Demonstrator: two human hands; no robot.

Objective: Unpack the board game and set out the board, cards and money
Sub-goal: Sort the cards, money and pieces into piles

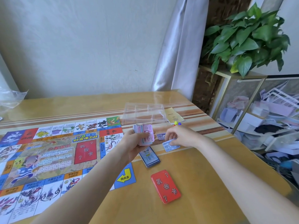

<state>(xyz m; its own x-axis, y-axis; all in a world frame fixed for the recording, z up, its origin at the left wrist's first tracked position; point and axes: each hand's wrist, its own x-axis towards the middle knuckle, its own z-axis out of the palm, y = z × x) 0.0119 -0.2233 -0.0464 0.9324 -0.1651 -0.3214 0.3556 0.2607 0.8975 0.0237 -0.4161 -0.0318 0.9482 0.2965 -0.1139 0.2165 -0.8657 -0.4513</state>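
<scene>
The colourful game board lies unfolded flat on the left half of the table. My left hand grips a stack of pink and purple play money above the board's right edge. My right hand pinches a blue banknote that lies low on the table just right of the stack. A purple banknote rests on the table between my hands. A blue card deck sits below my left hand, and a red card deck lies nearer to me.
A clear plastic tray stands behind my hands, with a yellow leaflet and small coloured tokens to its right. Crumpled clear wrap lies at the far left. A potted plant and a cluttered shelf stand beyond the table's right edge.
</scene>
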